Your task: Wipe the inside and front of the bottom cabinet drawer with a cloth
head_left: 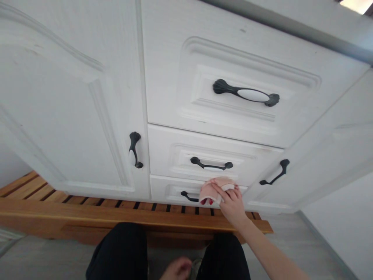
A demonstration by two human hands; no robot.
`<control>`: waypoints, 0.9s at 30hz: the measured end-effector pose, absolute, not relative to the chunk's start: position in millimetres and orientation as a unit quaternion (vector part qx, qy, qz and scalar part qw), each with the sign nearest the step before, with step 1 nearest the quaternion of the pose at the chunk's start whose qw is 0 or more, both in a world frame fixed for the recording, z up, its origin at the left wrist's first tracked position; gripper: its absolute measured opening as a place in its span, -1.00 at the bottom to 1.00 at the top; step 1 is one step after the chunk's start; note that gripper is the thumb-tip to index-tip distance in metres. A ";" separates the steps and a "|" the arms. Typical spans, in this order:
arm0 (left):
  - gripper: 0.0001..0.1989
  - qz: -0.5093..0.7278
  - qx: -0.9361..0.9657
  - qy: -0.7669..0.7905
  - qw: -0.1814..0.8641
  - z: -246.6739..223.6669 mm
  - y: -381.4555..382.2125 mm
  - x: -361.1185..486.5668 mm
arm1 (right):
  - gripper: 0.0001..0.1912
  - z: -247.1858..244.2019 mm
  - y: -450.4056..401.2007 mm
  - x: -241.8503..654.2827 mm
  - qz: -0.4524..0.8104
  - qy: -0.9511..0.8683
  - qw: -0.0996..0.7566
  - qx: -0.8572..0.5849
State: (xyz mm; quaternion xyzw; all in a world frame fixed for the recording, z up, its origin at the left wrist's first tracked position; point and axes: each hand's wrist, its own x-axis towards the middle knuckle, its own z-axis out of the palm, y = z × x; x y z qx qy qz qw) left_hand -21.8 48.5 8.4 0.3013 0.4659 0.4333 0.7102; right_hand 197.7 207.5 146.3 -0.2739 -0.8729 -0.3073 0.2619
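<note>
My right hand point(233, 202) holds a pink cloth point(212, 189) against the white cabinet front, at the gap between the middle drawer point(175, 155) and the bottom drawer point(169, 191). The cloth partly covers the bottom drawer's dark handle point(189, 196). Just above it is the middle drawer's handle point(211, 165). Low between my knees, my left hand point(176, 269) shows only in part; its fingers are blurred, and I see nothing held there.
A slatted wooden bench point(116, 216) stands between my legs and the cabinet. The top drawer point(166, 85) has a dark handle with a white inset point(253, 95). Cabinet doors with dark handles flank the drawers, the left door point(58, 116) and the right door point(326, 155).
</note>
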 end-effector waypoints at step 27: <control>-0.93 0.672 -0.018 0.224 0.706 109.6 120.9 8.1 | -0.60 71.6 48.7 239.4 0.357 -0.355 0.543 -0.673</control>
